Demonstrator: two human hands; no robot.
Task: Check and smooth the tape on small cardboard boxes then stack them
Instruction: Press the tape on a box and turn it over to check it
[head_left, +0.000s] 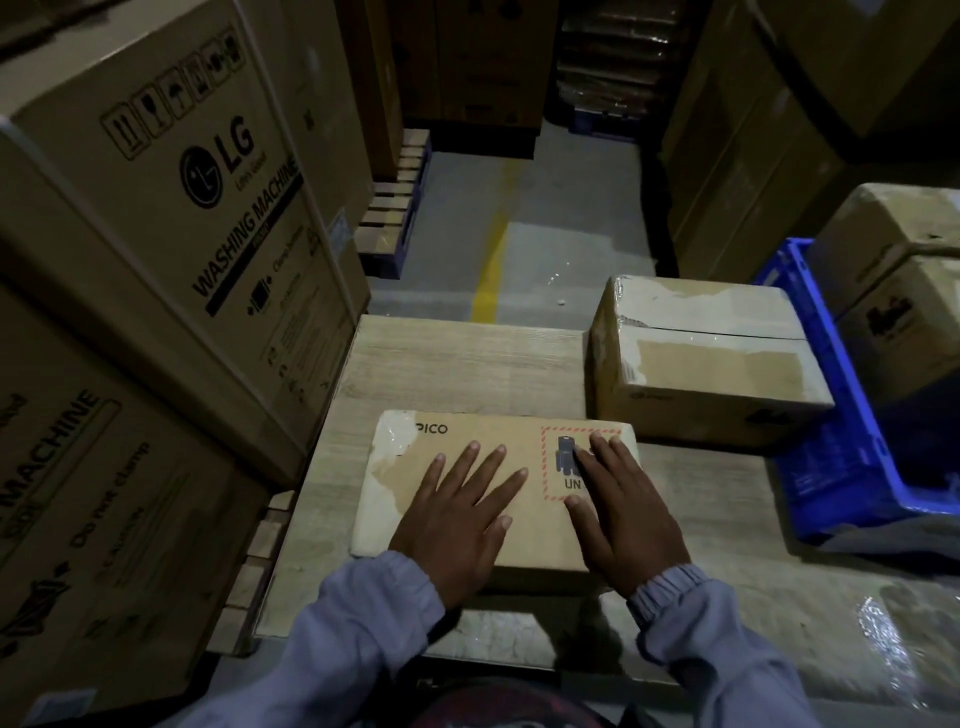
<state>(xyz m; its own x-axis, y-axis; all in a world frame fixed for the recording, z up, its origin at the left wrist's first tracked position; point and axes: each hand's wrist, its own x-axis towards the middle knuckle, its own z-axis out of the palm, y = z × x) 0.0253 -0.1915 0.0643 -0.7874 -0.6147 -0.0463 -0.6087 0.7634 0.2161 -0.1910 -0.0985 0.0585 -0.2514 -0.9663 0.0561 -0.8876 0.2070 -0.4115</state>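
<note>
A flat brown cardboard box (415, 457) marked PICO lies on the wooden table (457, 364) right in front of me, with clear tape along its left end. My left hand (462, 509) rests flat on the middle of its top, fingers spread. Flat on the right part lies my right hand (623, 509), partly covering a red-bordered label. A second, taller taped cardboard box (711, 358) stands on the table behind and to the right, apart from both hands.
Large washing-machine cartons (171, 218) are stacked close on the left. A blue plastic crate (841, 415) sits to the right of the table, with more cartons (893, 270) behind it. A grey floor aisle with a yellow line (493, 260) runs ahead between pallets.
</note>
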